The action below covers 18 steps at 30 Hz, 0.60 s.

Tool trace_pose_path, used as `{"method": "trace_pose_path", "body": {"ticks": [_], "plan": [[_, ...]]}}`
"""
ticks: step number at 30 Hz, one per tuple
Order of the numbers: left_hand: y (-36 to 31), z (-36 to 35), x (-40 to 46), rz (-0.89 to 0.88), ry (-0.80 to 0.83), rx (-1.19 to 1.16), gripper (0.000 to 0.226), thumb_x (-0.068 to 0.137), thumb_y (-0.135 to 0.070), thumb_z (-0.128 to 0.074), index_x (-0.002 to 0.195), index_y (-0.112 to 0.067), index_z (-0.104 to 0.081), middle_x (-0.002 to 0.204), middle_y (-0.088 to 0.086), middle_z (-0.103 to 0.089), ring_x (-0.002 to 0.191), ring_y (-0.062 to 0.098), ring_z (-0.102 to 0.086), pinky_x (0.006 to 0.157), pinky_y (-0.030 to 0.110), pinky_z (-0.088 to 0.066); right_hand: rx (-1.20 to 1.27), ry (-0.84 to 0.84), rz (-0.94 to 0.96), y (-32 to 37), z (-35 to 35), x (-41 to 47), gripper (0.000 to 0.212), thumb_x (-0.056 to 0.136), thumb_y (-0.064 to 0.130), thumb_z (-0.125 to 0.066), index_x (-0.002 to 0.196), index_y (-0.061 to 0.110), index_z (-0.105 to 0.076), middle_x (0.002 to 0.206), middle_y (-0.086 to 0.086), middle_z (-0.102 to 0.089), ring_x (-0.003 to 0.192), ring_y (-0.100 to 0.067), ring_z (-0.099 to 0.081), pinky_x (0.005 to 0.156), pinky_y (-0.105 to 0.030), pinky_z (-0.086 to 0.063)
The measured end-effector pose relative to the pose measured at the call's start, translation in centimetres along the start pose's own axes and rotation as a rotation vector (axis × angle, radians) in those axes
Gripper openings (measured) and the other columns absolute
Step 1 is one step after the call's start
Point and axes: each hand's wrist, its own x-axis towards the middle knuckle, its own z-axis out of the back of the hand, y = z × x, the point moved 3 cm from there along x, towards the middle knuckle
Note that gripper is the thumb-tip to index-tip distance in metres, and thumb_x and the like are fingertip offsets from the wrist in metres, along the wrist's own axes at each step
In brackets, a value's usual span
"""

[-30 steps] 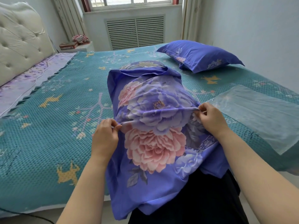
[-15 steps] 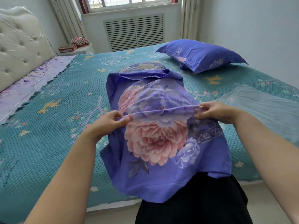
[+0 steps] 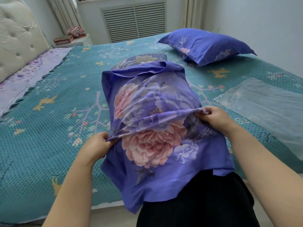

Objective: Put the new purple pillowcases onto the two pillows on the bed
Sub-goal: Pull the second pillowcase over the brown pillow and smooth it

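Bedroom, daylight; teal knitted bedspread [image 3: 49, 112] with small yellow and pink motifs covers the bed, seen from the foot-side edge. Left hand [image 3: 96, 145]: thumb and fingers pinched together on the left end of a stretched hem of the purple pillowcase [image 3: 152, 145]. Right hand [image 3: 214, 117]: fingers curled, pinching the right end of the same hem, slightly higher and farther from the camera than the left. Hem runs taut between the two hands, across the fabric at about mid-length. Beyond the hem the cloth looks thin and pale, with the floral print showing through it; nearer than the hem a large pink peony and a smaller lilac bloom show on the outer face. Pillow [image 3: 142, 58] lies lengthwise away from the person, its far end uncovered past a bunched fold of the case. Loose near end of the pillowcase hangs over the bed edge onto the person's dark garment [image 3: 196, 202]. Second pillow [image 3: 206, 45], fully in a matching purple case, lies well apart toward the far right of the bed. Clear plastic bag [image 3: 265, 108] lies flat on the bedspread, right of the right hand, not touching it. Cream tufted headboard [image 3: 18, 41] at left; slatted vent panel [image 3: 134, 20] on the far wall; bedside table [image 3: 72, 41] with small items beside it.
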Motion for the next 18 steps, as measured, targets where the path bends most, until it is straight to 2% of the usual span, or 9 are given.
{"method": "trace_pose_path", "body": {"ticks": [3, 6, 8, 9, 11, 13, 15, 17, 18], "plan": [[1.2, -0.3, -0.3, 0.051, -0.111, -0.221, 0.027, 0.084, -0.025, -0.069, 0.067, -0.011, -0.054, 0.054, 0.009, -0.057, 0.051, 0.022, -0.054, 0.056, 0.034, -0.052, 0.061, -0.066, -0.040, -0.8, 0.0, -0.4, 0.025, 0.083, 0.001, -0.068, 0.067, 0.017, -0.058, 0.062, -0.002, -0.054, 0.047, 0.001, -0.049, 0.048, -0.009, -0.038], [0.1, -1.4, -0.3, 0.093, -0.249, -0.896, 0.023, 0.090, -0.001, -0.056, 0.072, -0.015, -0.051, 0.044, -0.003, -0.059, 0.041, 0.011, -0.054, 0.041, 0.016, -0.045, 0.144, -0.339, -0.068, -0.4, -0.4, -0.4, 0.026, 0.084, 0.007, -0.067, 0.066, 0.020, -0.054, 0.064, -0.001, -0.059, 0.047, 0.003, -0.050, 0.059, -0.019, -0.042], [-1.2, -2.5, 0.7, 0.113, -0.209, -1.313, 0.026, 0.093, 0.005, -0.045, 0.075, -0.014, -0.049, 0.050, -0.004, -0.064, 0.045, 0.006, -0.060, 0.047, 0.017, -0.051, 0.629, -0.276, -0.074, 1.0, -2.3, -0.2, 0.011, 0.086, 0.002, -0.060, 0.080, 0.011, -0.059, 0.070, -0.003, -0.067, 0.060, -0.003, -0.060, 0.070, -0.031, -0.051], [-1.7, -2.8, 1.2, 0.092, -0.175, -1.395, 0.024, 0.092, 0.005, -0.042, 0.079, -0.012, -0.052, 0.058, 0.000, -0.067, 0.053, 0.009, -0.063, 0.053, 0.020, -0.054, 0.847, -0.188, -0.072, 1.8, -3.4, 0.1, 0.007, 0.085, 0.003, -0.060, 0.092, 0.003, -0.060, 0.080, -0.008, -0.070, 0.071, -0.012, -0.065, 0.078, -0.036, -0.054], [-3.1, -2.8, 1.0, 0.040, -0.068, -1.463, 0.019, 0.089, -0.001, -0.044, 0.092, -0.010, -0.060, 0.082, 0.009, -0.070, 0.073, 0.020, -0.067, 0.070, 0.031, -0.058, 0.994, -0.035, -0.119, 3.7, -4.2, -0.5, 0.026, 0.084, 0.018, -0.061, 0.105, 0.002, -0.061, 0.090, -0.008, -0.072, 0.080, -0.018, -0.068, 0.090, -0.039, -0.050], [-4.0, -2.0, -0.1, -0.060, 0.123, -1.493, 0.023, 0.082, -0.016, -0.052, 0.096, -0.012, -0.071, 0.094, 0.009, -0.072, 0.086, 0.021, -0.069, 0.078, 0.032, -0.057, 0.955, 0.163, -0.153, 4.8, -3.7, -1.3, 0.025, 0.088, 0.028, -0.054, 0.098, 0.010, -0.068, 0.085, -0.004, -0.073, 0.077, -0.016, -0.070, 0.088, -0.034, -0.051], [-3.5, -0.9, -1.1, -0.149, 0.284, -1.440, 0.024, 0.073, -0.024, -0.056, 0.079, -0.014, -0.078, 0.085, 0.004, -0.074, 0.078, 0.015, -0.071, 0.067, 0.026, -0.058, 0.889, 0.378, -0.093, 5.0, -2.5, -1.6, 0.033, 0.069, 0.038, -0.072, 0.086, 0.010, -0.076, 0.088, -0.009, -0.074, 0.080, -0.019, -0.070, 0.079, -0.030, -0.056], [-1.9, 0.1, -1.6, -0.207, 0.250, -1.282, 0.042, 0.088, -0.008, -0.044, 0.065, -0.018, -0.077, 0.071, 0.001, -0.073, 0.063, 0.009, -0.069, 0.057, 0.020, -0.056, 0.648, 0.461, -0.074, 4.0, -1.1, -1.9, 0.048, 0.045, 0.038, -0.089, 0.081, 0.009, -0.076, 0.085, -0.014, -0.071, 0.076, -0.022, -0.069, 0.068, -0.031, -0.057], [-1.1, 0.3, -1.8, -0.194, 0.211, -1.169, 0.056, 0.094, -0.001, -0.035, 0.062, -0.018, -0.077, 0.067, 0.000, -0.072, 0.058, 0.008, -0.068, 0.054, 0.018, -0.054, 0.527, 0.436, -0.105, 3.0, -0.7, -1.8, 0.047, 0.047, 0.037, -0.090, 0.081, 0.009, -0.075, 0.082, -0.017, -0.068, 0.073, -0.022, -0.066, 0.064, -0.032, -0.053]]}}
